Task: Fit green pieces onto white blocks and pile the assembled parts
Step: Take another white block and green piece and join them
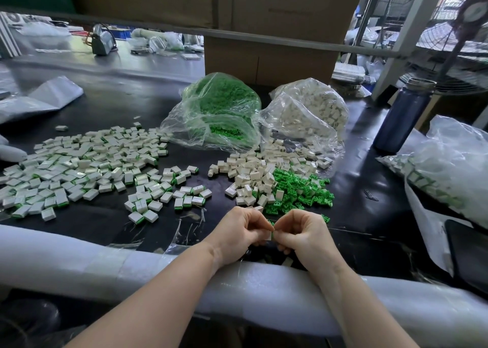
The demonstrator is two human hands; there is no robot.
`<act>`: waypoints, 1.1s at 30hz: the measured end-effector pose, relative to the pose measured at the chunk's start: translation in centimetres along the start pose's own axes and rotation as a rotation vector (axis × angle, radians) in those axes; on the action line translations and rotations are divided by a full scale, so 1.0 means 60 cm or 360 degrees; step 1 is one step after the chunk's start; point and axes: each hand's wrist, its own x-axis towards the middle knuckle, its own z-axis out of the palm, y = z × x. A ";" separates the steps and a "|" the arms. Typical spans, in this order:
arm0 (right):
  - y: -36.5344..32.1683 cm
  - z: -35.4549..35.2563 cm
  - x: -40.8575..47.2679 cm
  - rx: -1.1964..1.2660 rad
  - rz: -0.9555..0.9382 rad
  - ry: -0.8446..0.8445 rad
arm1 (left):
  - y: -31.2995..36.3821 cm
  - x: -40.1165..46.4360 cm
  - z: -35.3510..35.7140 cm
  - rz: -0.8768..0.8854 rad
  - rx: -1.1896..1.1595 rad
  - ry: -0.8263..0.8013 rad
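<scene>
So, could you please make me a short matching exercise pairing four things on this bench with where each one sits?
Things:
1. assembled parts
2. bag of green pieces
3. blue bottle
4. loose green pieces

Places:
A. far right, upright
B. spread across the left of the table
C. just beyond the hands, beside loose white blocks
D. centre back, left of the bag of white blocks

Pairs: 1-B, 2-D, 3-A, 4-C

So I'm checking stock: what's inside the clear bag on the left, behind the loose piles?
The clear bag holds loose green pieces, heaped toward its back and spilling near its mouth. How deep the heap goes, or whether anything lies beneath it, cannot be seen.
</scene>
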 end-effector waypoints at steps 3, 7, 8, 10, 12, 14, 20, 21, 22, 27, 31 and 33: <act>0.000 0.001 0.001 0.0030 -0.0011 0.0025 | -0.002 0.001 0.001 0.0010 0.0002 0.0029; -0.001 0.005 0.002 0.0094 -0.0046 0.0102 | -0.005 0.001 0.005 0.0012 -0.0150 0.0155; 0.000 0.005 0.003 0.0104 -0.0044 0.0119 | -0.006 0.002 0.005 0.0016 -0.0176 0.0176; 0.002 0.007 0.005 0.0109 -0.0030 0.0150 | -0.006 0.001 0.004 0.0015 -0.0222 0.0197; 0.004 0.009 0.006 0.0095 -0.0019 0.0171 | -0.007 0.001 0.003 0.0003 -0.0283 0.0206; 0.006 0.011 0.007 0.0062 -0.0015 0.0177 | -0.008 0.000 0.002 -0.0011 -0.0320 0.0218; 0.002 0.012 0.004 0.0070 -0.0029 0.0135 | -0.011 0.004 0.003 -0.0080 -0.0234 0.0330; 0.001 0.012 0.004 0.0069 -0.0028 0.0127 | -0.010 0.005 0.003 -0.0094 -0.0249 0.0323; 0.001 0.011 0.003 0.0056 -0.0024 0.0125 | -0.009 0.005 0.004 -0.0105 -0.0253 0.0306; 0.003 0.012 0.006 -0.0046 0.0028 0.0114 | -0.007 0.004 0.004 -0.0088 -0.0212 0.0241; 0.004 0.012 0.009 -0.0122 0.0038 0.0113 | -0.004 0.002 0.004 -0.0058 -0.0146 0.0204; 0.005 0.011 0.009 -0.0150 0.0040 0.0105 | -0.004 0.002 0.004 -0.0048 -0.0112 0.0177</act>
